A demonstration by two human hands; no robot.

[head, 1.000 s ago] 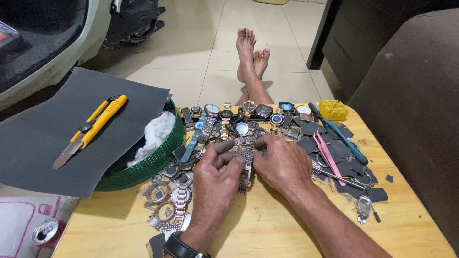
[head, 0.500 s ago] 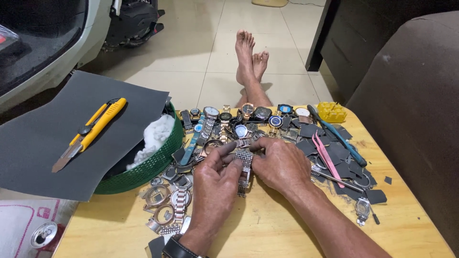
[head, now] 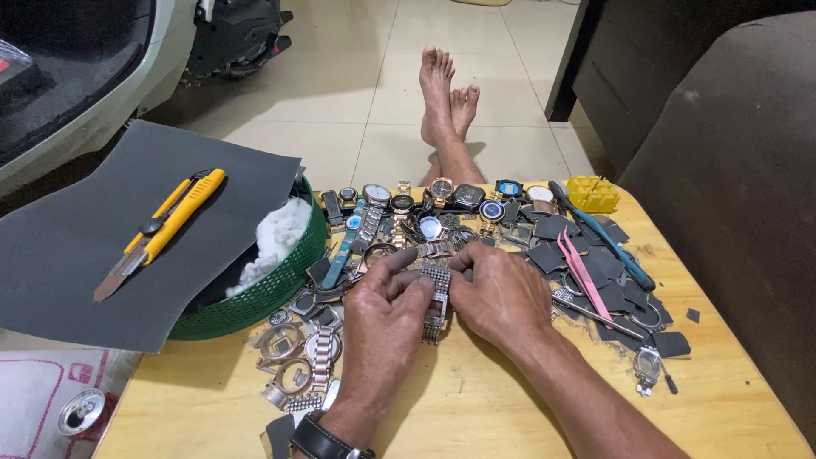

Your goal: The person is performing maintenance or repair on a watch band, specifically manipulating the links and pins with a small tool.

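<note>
Left hand (head: 384,308) and right hand (head: 501,293) together pinch a metal watch band (head: 435,289) on the wooden table (head: 510,408), amid scattered watches (head: 442,200), beside pink tweezers (head: 585,274).

Both hands meet at the middle of the table (head: 476,408): the left hand (head: 387,310) and right hand (head: 501,293) close on a metal watch band (head: 436,293) lying between them. Behind them runs a row of watches (head: 442,200). To the left sits a basket (head: 272,285) — a sheet (head: 76,246) lies across it, a utility knife (head: 161,229) on top. Right of the hands lie tweezers (head: 582,272) and pliers (head: 608,238) — among scattered flat pieces.
</note>
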